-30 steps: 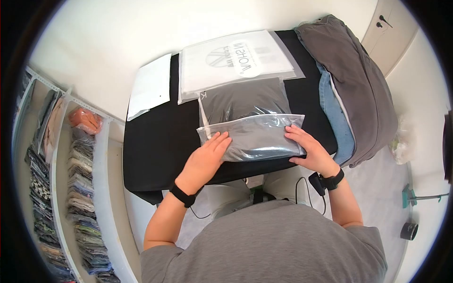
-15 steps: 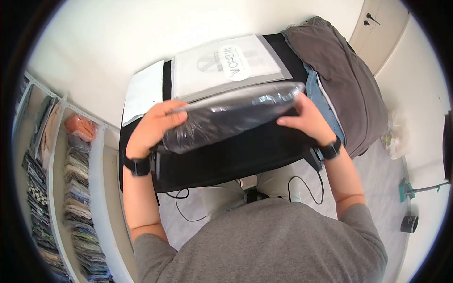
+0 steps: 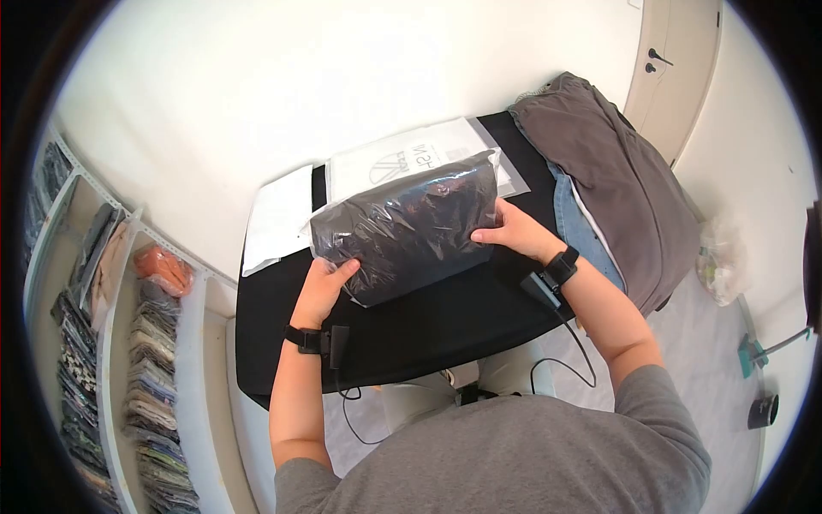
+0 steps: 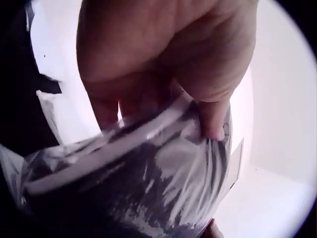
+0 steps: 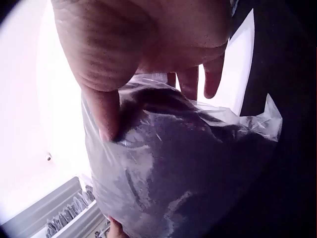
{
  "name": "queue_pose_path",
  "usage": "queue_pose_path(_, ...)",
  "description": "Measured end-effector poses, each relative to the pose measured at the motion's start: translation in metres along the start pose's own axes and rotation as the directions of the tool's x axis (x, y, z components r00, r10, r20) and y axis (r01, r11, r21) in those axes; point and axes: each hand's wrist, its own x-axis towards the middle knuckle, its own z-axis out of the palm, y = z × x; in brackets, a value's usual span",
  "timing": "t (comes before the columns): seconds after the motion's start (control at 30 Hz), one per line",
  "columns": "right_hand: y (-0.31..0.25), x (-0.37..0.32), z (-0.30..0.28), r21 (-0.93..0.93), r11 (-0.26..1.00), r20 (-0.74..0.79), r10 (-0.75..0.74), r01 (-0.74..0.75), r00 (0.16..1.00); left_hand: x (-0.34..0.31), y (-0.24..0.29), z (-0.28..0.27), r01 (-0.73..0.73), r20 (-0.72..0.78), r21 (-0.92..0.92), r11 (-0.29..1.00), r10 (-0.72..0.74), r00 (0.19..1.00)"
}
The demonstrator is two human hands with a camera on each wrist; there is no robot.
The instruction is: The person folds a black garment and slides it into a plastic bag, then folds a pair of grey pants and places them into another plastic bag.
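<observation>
A clear plastic bag (image 3: pixel 415 227) with dark folded cloth inside is held up at a tilt over the black-covered table (image 3: pixel 428 330). My left hand (image 3: pixel 322 289) grips its left end, thumb on the near face. At the right end, my right hand (image 3: pixel 521 233) holds the bag the same way, thumb in front. In the left wrist view the fingers pass behind the pale edge strip of the bag (image 4: pixel 109 158), out of sight. Loose clear film sticks out at a corner of the bag (image 5: pixel 267 121) in the right wrist view.
Behind the bag lie printed clear bags (image 3: pixel 368 167), partly covered by it. A white sheet-like packet (image 3: pixel 281 214) is at the table's left. Grey trousers (image 3: pixel 608 180) and blue denim (image 3: pixel 574 223) are piled on the right. Shelves (image 3: pixel 184 343) of bagged clothes stand at left.
The bag lay flat with both hands on its near flap. It has been lifted and turned, and both hands now grip its ends with the dark face towards me.
</observation>
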Motion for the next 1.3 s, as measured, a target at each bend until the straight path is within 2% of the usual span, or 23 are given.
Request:
queue_pose_path(0.07, -0.001, -0.004, 0.003, 0.008, 1.000, -0.005, 0.008, -0.008, 1.000, 0.000, 0.004, 0.009, 0.020, -0.029, -0.001, 1.000, -0.020, 0.999)
queue_pose_path(0.13, -0.002, 0.000, 0.001, -0.114, 0.993, -0.072, 0.023, -0.031, 0.997, -0.002, 0.015, 0.010, -0.021, -0.059, -0.018, 1.000, 0.020, 0.998)
queue_pose_path(0.2, -0.025, -0.003, 0.003, -0.069, 0.995, -0.056, 0.066, -0.069, 0.996, -0.007, 0.038, 0.018, -0.044, -0.114, -0.091, 0.995, 0.034, 0.993)
queue_pose_path(0.23, -0.038, -0.006, 0.007, -0.024, 0.994, -0.033, 0.102, -0.103, 0.994, -0.007, 0.043, 0.014, 0.016, -0.115, -0.104, 0.994, -0.028, 0.993)
queue_pose_path(0.3, -0.038, -0.010, 0.012, 0.096, 0.982, 0.006, 0.163, -0.163, 0.987, -0.009, 0.056, 0.008, 0.331, -0.031, -0.155, 0.931, -0.339, 0.940)
queue_pose_path(0.37, -0.016, -0.008, 0.013, 0.069, 0.895, -0.006, 0.441, -0.440, 0.897, -0.008, 0.033, 0.010, 0.349, -0.062, -0.157, 0.924, -0.362, 0.930)
queue_pose_path(0.43, 0.007, -0.017, 0.015, -0.027, 0.874, -0.062, 0.483, -0.485, 0.873, -0.008, -0.013, 0.009, 0.513, -0.053, -0.104, 0.852, -0.520, 0.852)
queue_pose_path(0.47, 0.024, -0.019, 0.013, 0.056, 0.843, -0.065, 0.539, -0.536, 0.840, -0.008, -0.052, -0.006, 0.588, -0.043, 0.004, 0.809, -0.588, 0.808)
queue_pose_path(0.5, 0.034, -0.020, 0.012, 0.140, 0.803, -0.064, 0.591, -0.579, 0.804, -0.010, -0.063, -0.005, 0.599, -0.041, 0.000, 0.800, -0.599, 0.800)
queue_pose_path(0.53, 0.026, -0.019, 0.009, 0.031, 0.807, -0.125, 0.588, -0.589, 0.799, -0.010, -0.070, -0.005, 0.589, -0.073, -0.079, 0.804, -0.594, 0.801)
queue_pose_path(0.57, 0.010, -0.018, 0.008, -0.299, 0.810, -0.236, 0.449, -0.504, 0.862, -0.008, -0.075, -0.005, 0.569, -0.106, -0.157, 0.807, -0.587, 0.803)
queue_pose_path(0.6, 0.000, -0.018, 0.007, -0.553, 0.767, -0.268, 0.207, -0.326, 0.941, -0.008, -0.081, -0.007, 0.557, -0.116, -0.152, 0.816, -0.574, 0.810)
queue_pose_path(0.63, -0.007, -0.019, 0.006, -0.766, 0.625, -0.224, -0.042, -0.149, 0.974, -0.009, -0.079, -0.004, 0.562, -0.116, -0.161, 0.812, -0.581, 0.806)
queue_pose_path(0.67, -0.016, -0.022, 0.012, -0.766, 0.625, -0.220, -0.035, -0.150, 0.975, -0.009, -0.072, 0.000, 0.565, -0.119, -0.160, 0.810, -0.584, 0.803)
queue_pose_path(0.7, -0.023, -0.025, 0.026, -0.834, 0.551, -0.037, -0.114, 0.033, 0.993, -0.009, -0.068, 0.002, 0.568, -0.123, -0.156, 0.808, -0.586, 0.801)
queue_pose_path(0.73, -0.030, -0.028, 0.040, -0.860, 0.462, 0.152, -0.178, 0.219, 0.972, -0.009, -0.068, -0.001, 0.572, -0.125, -0.157, 0.805, -0.591, 0.797)
queue_pose_path(0.77, -0.036, -0.031, 0.050, -0.857, 0.467, 0.272, 0.052, 0.217, 0.961, -0.009, -0.069, -0.005, 0.581, -0.093, -0.140, 0.802, -0.595, 0.798)
queue_pose_path(0.83, -0.014, -0.041, 0.064, -0.855, 0.434, 0.409, 0.233, 0.282, 0.882, -0.010, -0.061, -0.003, 0.590, -0.068, -0.128, 0.797, -0.601, 0.796)
queue_pose_path(0.9, 0.000, -0.044, 0.063, -0.856, 0.425, 0.420, 0.241, 0.294, 0.875, -0.014, -0.037, 0.010, 0.590, -0.070, -0.234, 0.773, -0.619, 0.782)
queue_pose_path(1.1, 0.000, -0.047, 0.058, -0.827, 0.486, 0.412, 0.185, 0.281, 0.892, -0.016, -0.051, -0.008, 0.563, 0.150, -0.188, 0.805, -0.543, 0.827)
queue_pose_path(1.17, -0.003, -0.050, 0.047, -0.697, 0.665, 0.417, 0.070, 0.270, 0.906, -0.016, -0.049, -0.004, 0.554, 0.176, -0.254, 0.793, -0.526, 0.832)
queue_pose_path(1.23, -0.005, -0.063, 0.036, -0.537, 0.831, 0.234, -0.021, 0.147, 0.972, -0.022, -0.048, 0.005, 0.498, 0.161, -0.406, 0.767, -0.476, 0.865)
queue_pose_path(1.3, -0.003, -0.082, 0.025, -0.528, 0.847, -0.030, -0.087, 0.058, 0.996, -0.033, -0.045, 0.015, 0.406, 0.106, -0.509, 0.759, -0.413, 0.905)
